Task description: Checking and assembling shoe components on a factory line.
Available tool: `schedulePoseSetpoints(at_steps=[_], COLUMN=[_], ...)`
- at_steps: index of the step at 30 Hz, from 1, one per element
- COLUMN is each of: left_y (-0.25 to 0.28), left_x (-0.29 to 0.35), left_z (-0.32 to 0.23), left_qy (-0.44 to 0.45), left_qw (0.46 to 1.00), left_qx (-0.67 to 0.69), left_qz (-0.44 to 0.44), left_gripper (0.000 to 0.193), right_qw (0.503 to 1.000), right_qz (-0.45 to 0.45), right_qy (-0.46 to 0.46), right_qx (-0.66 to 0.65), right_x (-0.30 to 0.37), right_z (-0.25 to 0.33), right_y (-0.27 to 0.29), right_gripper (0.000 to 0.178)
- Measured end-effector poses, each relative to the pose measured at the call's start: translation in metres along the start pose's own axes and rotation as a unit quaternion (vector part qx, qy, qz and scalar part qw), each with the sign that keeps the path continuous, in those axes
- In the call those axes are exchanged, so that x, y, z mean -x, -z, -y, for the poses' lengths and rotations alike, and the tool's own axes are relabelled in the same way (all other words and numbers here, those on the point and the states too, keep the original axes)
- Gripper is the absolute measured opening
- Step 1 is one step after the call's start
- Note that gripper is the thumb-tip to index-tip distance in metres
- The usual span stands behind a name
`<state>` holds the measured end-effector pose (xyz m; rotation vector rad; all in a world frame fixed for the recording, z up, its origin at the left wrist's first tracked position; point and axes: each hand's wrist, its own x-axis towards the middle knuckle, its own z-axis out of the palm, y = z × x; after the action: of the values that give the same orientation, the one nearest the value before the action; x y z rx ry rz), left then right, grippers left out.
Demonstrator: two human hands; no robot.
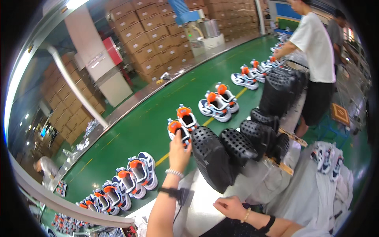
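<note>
My left hand (180, 154) reaches over the green conveyor belt and is closed on the near end of a white, navy and orange sneaker (173, 127). Its mate, another sneaker (185, 115), stands right beside it on the belt. Some of my left fingers are hidden behind the shoe. My right hand (229, 207) hovers over the shiny metal worktop (201, 205) with its fingers curled in, and nothing shows in them. Close to the left hand, on the right, stands a tall black perforated shoe-shaped piece (213, 158).
The conveyor belt (130, 132) carries sneakers in rows at near left (138, 173) and farther ahead (217, 102). More black perforated pieces (241, 144) crowd the right side, near wooden strips (282, 166). A co-worker in a white shirt (316, 43) handles shoes at far right. Cartons (146, 39) are stacked behind.
</note>
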<state>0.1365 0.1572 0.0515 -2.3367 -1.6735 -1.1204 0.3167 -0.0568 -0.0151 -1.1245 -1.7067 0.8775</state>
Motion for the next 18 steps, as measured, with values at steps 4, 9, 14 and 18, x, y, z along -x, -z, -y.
schedulePoseSetpoints(at_steps=[4,9,14,18], left_y=[-0.041,-0.058,-0.038,-0.001], left_x=[-0.048,-0.082,-0.07,-0.029], left_z=[0.016,0.051,0.059,0.047], left_qy=[0.045,0.04,0.014,0.023], left_qw=[0.978,0.966,0.974,0.958], left_qx=[-0.152,-0.168,-0.065,-0.101], left_qz=[0.137,0.192,0.218,0.266], left_gripper=[0.075,0.051,0.033,0.03], right_qw=[1.0,1.0,0.999,0.998], right_qz=[0.001,0.002,0.027,0.018], right_qy=[-0.023,-0.008,0.018,0.053], right_qx=[-0.011,-0.013,-0.007,0.019], right_x=[-0.002,-0.002,-0.003,-0.004], right_z=[0.011,0.007,0.02,0.009], right_y=[0.007,0.002,0.013,0.001], right_gripper=[0.013,0.011,0.016,0.011])
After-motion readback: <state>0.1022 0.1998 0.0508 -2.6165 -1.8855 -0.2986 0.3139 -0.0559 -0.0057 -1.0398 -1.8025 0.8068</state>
